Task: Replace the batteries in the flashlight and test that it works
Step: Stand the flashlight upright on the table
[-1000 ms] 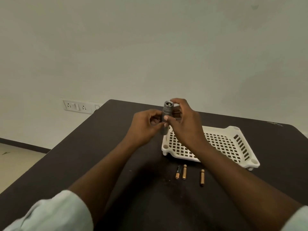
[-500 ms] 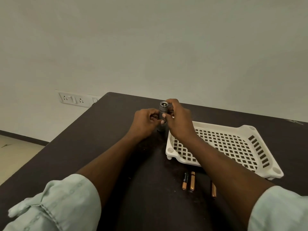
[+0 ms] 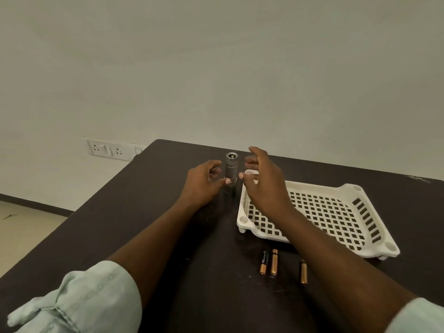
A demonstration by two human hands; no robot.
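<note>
Both hands (image 3: 263,182) raised, fingers (image 3: 251,162) spread

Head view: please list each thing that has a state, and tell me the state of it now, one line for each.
flashlight: upright on the table, not lit as far as visible
left hand: open, thumb tip at the flashlight's base
right hand: open, beside the flashlight, not gripping
three batteries: lying loose on the table in front of the basket
white basket: empty where visible
wall switch: position cannot be told

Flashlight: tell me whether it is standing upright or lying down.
Upright. The flashlight stands on end on the dark table, one end facing up, between the left hand and right hand.
</note>
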